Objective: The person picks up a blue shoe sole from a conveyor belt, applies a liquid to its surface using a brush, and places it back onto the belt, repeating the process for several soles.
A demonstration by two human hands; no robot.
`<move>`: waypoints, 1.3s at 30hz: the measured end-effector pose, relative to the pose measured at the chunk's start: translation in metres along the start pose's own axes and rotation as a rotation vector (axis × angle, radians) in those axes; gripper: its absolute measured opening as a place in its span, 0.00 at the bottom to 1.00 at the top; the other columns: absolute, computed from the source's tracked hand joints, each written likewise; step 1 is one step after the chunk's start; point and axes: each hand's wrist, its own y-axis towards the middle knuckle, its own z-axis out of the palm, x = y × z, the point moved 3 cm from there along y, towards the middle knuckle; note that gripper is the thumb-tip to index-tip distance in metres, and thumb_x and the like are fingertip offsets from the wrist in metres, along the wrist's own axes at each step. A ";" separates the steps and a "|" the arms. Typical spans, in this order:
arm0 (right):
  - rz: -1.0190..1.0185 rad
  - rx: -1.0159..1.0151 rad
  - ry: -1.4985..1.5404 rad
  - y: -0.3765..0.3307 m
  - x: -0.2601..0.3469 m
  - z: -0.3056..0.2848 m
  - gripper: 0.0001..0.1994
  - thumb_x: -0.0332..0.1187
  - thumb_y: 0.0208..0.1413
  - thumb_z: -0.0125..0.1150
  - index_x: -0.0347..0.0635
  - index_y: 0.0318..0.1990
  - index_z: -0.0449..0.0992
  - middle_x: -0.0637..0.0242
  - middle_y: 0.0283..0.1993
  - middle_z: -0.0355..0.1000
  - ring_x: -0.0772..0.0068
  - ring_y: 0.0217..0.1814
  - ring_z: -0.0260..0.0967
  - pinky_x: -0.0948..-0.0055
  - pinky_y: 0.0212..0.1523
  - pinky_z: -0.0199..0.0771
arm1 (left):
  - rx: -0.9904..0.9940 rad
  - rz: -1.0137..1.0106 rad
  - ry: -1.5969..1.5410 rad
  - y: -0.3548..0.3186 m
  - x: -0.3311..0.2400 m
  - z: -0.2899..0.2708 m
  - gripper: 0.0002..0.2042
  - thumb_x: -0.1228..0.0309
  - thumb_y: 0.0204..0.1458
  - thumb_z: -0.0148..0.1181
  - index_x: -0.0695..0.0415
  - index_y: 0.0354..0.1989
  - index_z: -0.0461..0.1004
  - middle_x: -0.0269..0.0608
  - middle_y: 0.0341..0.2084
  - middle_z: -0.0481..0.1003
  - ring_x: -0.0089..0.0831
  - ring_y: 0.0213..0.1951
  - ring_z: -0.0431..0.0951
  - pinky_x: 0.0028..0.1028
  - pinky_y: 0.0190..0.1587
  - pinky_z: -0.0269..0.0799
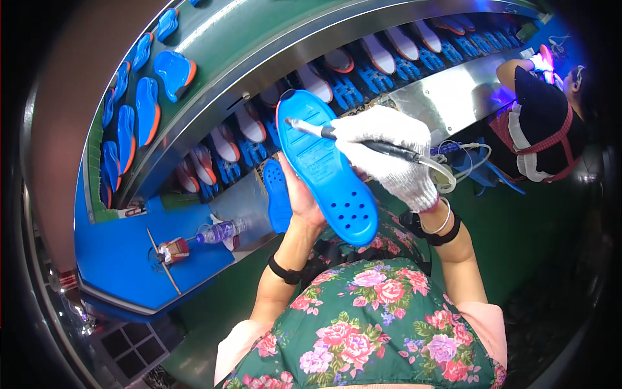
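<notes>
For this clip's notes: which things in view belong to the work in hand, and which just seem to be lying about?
Belong to the work:
- blue sole, in the left hand
- brush, in the gloved right hand

Apparently just lying about:
- plastic bottle
- thin stick on the blue surface
</notes>
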 end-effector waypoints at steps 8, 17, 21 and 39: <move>-0.163 0.177 -0.421 -0.010 0.005 0.020 0.16 0.24 0.47 0.71 0.41 0.47 0.85 0.60 0.46 0.83 0.56 0.45 0.81 0.61 0.48 0.79 | -0.466 0.201 0.446 -0.008 0.006 -0.004 0.42 0.29 0.63 0.34 0.48 0.76 0.56 0.40 0.70 0.64 0.42 0.68 0.66 0.44 0.70 0.62; -0.117 -0.071 -0.056 -0.014 -0.017 0.026 0.12 0.22 0.49 0.72 0.41 0.43 0.86 0.58 0.44 0.83 0.59 0.39 0.81 0.64 0.42 0.80 | -0.041 0.024 0.161 -0.006 -0.006 -0.021 0.47 0.26 0.60 0.32 0.49 0.78 0.52 0.44 0.72 0.62 0.45 0.70 0.64 0.48 0.72 0.58; -0.348 0.138 -0.195 -0.026 -0.006 0.046 0.14 0.27 0.49 0.74 0.42 0.45 0.85 0.60 0.42 0.83 0.56 0.43 0.80 0.64 0.44 0.80 | -0.474 0.049 0.471 -0.008 -0.021 -0.026 0.50 0.22 0.57 0.31 0.51 0.77 0.53 0.45 0.70 0.65 0.45 0.68 0.68 0.47 0.71 0.62; -0.212 0.134 -0.082 -0.045 -0.007 0.033 0.11 0.27 0.50 0.74 0.45 0.42 0.86 0.62 0.43 0.84 0.61 0.41 0.81 0.66 0.42 0.81 | -0.443 0.201 0.610 -0.009 -0.042 -0.030 0.49 0.24 0.56 0.39 0.52 0.74 0.55 0.48 0.64 0.69 0.46 0.59 0.74 0.47 0.62 0.73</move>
